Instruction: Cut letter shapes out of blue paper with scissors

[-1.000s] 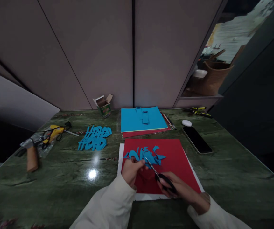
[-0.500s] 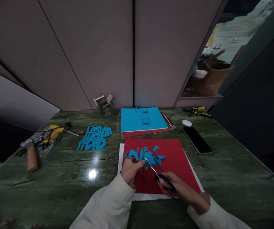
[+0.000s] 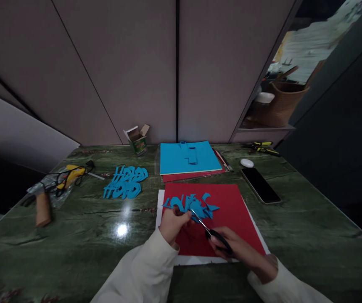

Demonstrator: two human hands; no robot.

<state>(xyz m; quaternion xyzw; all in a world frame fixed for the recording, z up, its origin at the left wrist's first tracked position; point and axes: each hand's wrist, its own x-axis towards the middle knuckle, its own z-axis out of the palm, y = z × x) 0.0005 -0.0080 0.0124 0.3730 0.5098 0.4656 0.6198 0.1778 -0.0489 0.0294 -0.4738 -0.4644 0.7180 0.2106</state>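
Observation:
Black-handled scissors (image 3: 219,240) are gripped in my right hand (image 3: 231,246), their blades pointing up and left at a blue paper cutout (image 3: 196,209). My left hand (image 3: 172,223) is closed with thumb and fingertips on the lower left part of that cutout, close to the scissor tips. Blue scraps lie around it, and I cannot tell which are loose from it. Beneath both hands lies a red sheet (image 3: 228,202), with a white sheet (image 3: 160,206) showing at its edges.
Blue letter cutouts (image 3: 125,190) lie to the left, beyond them a yellow glue gun (image 3: 70,176) and a wooden handle (image 3: 43,210). Blue sheets (image 3: 171,158) and an opened small box (image 3: 138,143) are at the back. A phone (image 3: 260,185), white case (image 3: 247,162) and yellow-black pliers (image 3: 264,149) sit right.

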